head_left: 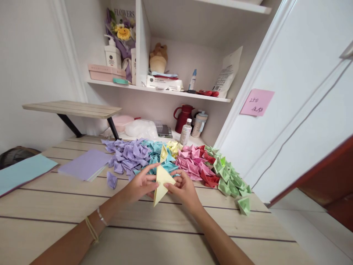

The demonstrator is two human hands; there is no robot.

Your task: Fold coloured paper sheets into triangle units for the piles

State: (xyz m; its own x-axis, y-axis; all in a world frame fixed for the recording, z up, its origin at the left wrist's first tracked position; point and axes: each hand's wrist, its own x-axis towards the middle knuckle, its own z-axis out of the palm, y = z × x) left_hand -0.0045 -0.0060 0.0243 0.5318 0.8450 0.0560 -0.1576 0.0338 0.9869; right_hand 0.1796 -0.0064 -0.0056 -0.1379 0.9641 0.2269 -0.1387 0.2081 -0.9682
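Observation:
A pale yellow paper (pixel 162 183), folded into a triangle, is held up above the table's middle. On its left edge my left hand (pixel 143 182) is closed, thumb on the front. From the right my right hand (pixel 184 187) pinches it, thumb on the front and fingers partly hidden behind. Just beyond the hands lie folded paper boats: purple ones (pixel 134 156) at the left, blue ones (pixel 156 154) and yellow ones (pixel 174 148) in the middle, pink ones (pixel 190 162), red ones (pixel 210 179) and green ones (pixel 230 176) to the right.
Purple sheets (pixel 85 163) and blue sheets (pixel 26 171) lie on the left of the slatted table (pixel 132 235). A small raised stand (pixel 73 109) is behind them. At the back are a clear bottle (pixel 185 132), a red jug (pixel 183 118) and a cup (pixel 199 125).

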